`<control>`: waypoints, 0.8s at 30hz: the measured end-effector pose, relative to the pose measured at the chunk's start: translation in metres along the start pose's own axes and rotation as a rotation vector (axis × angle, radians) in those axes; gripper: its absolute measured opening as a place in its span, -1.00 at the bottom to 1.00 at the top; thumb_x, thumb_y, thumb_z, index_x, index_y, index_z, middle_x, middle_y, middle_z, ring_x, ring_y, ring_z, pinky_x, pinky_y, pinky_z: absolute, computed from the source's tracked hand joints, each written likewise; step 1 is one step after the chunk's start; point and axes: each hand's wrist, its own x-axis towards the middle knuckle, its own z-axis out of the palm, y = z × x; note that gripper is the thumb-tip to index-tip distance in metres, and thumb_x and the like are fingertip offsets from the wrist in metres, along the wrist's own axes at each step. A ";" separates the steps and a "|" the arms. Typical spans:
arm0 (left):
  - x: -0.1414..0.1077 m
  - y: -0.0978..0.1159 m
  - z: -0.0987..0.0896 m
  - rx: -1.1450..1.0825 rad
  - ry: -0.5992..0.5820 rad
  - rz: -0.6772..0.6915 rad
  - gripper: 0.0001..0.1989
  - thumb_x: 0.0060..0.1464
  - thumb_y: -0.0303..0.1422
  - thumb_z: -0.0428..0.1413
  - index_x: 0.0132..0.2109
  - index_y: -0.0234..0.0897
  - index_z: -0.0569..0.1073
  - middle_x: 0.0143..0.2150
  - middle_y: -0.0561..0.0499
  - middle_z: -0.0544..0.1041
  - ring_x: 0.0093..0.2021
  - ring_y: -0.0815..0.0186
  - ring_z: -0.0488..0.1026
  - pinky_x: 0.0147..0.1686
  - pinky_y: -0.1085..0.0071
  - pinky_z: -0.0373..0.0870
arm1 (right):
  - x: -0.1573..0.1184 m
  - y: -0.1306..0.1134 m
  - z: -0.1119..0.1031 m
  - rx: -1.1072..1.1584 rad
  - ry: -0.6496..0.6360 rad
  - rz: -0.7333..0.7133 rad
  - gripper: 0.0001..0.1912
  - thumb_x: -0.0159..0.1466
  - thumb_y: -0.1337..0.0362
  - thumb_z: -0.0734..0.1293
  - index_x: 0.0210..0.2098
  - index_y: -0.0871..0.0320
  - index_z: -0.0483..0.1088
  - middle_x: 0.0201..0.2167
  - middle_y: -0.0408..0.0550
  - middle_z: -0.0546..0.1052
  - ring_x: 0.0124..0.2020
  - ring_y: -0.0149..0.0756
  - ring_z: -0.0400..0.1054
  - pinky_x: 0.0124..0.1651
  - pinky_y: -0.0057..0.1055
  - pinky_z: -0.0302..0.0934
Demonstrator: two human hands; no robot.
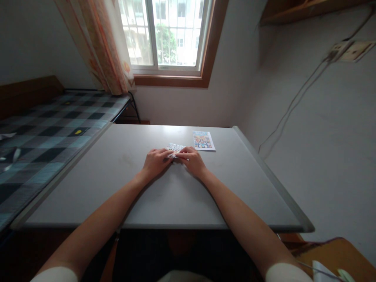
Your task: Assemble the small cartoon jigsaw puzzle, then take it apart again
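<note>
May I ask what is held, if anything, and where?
Left hand and right hand touch the patterned piece at its near edge; any grip is unclear.

Small, pale patterned pieces (176, 147) lie clustered on the table (235, 176).

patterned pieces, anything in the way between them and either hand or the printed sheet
Nothing visible: the left hand and right hand already touch the patterned pieces. Toward the printed sheet there is only bare tabletop, with the right hand close beside that gap.
</note>
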 end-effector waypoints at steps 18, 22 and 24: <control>-0.002 -0.010 0.007 -0.069 0.059 0.047 -0.84 0.17 -0.34 0.11 -0.20 -0.12 0.60 -0.20 0.01 0.63 -0.22 0.26 0.56 -0.17 0.32 0.36 | 0.003 -0.008 -0.003 0.202 0.047 0.145 -0.83 0.25 0.29 0.33 -0.26 0.08 0.59 -0.35 -0.07 0.53 -0.40 -0.40 0.37 -0.28 -0.44 0.29; -0.002 -0.008 0.006 -0.066 0.076 0.020 -0.88 0.15 -0.35 0.14 -0.22 -0.13 0.59 -0.19 0.03 0.63 -0.24 0.25 0.56 -0.21 0.34 0.36 | 0.003 -0.009 -0.004 0.215 0.034 0.142 -0.83 0.25 0.27 0.33 -0.22 0.09 0.57 -0.31 -0.07 0.52 -0.42 -0.43 0.35 -0.30 -0.45 0.29; -0.001 -0.007 0.005 -0.061 0.080 0.009 -0.88 0.14 -0.36 0.14 -0.23 -0.13 0.59 -0.20 0.03 0.63 -0.24 0.25 0.56 -0.21 0.34 0.37 | 0.003 -0.009 -0.004 0.221 0.029 0.142 -0.82 0.24 0.27 0.34 -0.21 0.09 0.57 -0.29 -0.07 0.52 -0.41 -0.43 0.35 -0.28 -0.45 0.29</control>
